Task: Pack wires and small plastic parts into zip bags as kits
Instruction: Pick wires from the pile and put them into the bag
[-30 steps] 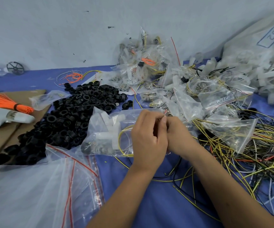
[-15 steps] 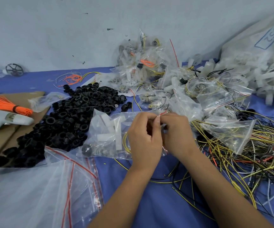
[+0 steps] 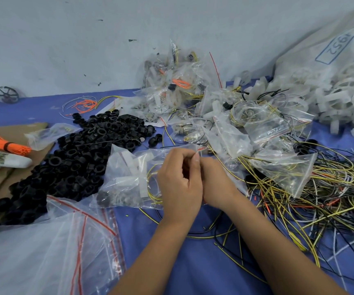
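Note:
A clear zip bag [image 3: 129, 177] lies at the middle of the blue table, holding white plastic pieces, a black part and a yellow wire coil. My left hand [image 3: 180, 184] pinches the bag's red-striped top edge at its right end. My right hand [image 3: 216, 184] sits pressed against the left hand and grips the same edge; most of its fingers are hidden behind the left hand. A pile of black plastic rings [image 3: 71, 162] lies to the left. Loose yellow, black and white wires [image 3: 320, 205] spread out on the right.
Filled zip bags [image 3: 182, 88] are heaped at the back against the wall. A big sack of white plastic wheels [image 3: 331, 88] fills the far right. Empty zip bags [image 3: 44, 252] lie at the near left, with an orange wire bundle [image 3: 1, 141] on cardboard beyond them.
Both hands stay together on the bag's top edge, with only small finger shifts. The view has tilted slightly.

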{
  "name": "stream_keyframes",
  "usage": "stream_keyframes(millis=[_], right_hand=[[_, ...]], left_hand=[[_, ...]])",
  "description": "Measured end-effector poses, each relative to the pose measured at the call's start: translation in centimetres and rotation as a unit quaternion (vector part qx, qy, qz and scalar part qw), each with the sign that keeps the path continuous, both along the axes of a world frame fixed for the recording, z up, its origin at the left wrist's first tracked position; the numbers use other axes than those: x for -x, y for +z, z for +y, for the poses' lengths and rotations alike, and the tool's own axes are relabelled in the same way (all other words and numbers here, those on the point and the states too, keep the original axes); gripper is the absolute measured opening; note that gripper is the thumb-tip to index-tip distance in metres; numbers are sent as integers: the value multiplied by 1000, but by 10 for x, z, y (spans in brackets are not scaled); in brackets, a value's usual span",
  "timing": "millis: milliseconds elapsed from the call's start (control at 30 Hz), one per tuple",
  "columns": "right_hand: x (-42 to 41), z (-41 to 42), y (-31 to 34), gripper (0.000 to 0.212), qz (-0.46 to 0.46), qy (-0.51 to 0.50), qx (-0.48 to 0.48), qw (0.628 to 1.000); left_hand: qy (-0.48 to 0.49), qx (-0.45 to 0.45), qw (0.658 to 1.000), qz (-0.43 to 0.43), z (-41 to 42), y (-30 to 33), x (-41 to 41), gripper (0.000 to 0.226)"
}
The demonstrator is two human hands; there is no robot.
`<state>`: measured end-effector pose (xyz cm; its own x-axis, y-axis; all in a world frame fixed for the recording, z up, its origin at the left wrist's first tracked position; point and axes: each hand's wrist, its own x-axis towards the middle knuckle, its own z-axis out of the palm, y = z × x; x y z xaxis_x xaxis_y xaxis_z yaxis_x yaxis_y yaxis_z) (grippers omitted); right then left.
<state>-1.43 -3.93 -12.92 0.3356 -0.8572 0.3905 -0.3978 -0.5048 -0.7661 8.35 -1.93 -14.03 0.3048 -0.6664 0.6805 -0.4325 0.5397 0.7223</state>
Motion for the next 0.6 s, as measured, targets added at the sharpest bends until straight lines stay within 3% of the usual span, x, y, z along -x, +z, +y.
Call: stream_keyframes(millis=[133,267,367,533,600], right_hand=[[-4,-4,-2,49,24,-79,122,989],[-3,-11,-9,13,71,-143,104,982],[0,-13,-11,15,140,-163,72,974],[-2,-10,-7,12,36,-117,-32,992],[-2,-8,-5,24,-9,-77,-68,995]], left_hand=[[1,-31,999,14,-3,-3,-1,10],[2,-54,997,51,-6,-6,-3,10],[0,-71,995,67,-7,-7,-3,12],[-10,-66,995,71,-5,-3,-2,12],[-20,-59,996,70,-4,-3,-2,11]])
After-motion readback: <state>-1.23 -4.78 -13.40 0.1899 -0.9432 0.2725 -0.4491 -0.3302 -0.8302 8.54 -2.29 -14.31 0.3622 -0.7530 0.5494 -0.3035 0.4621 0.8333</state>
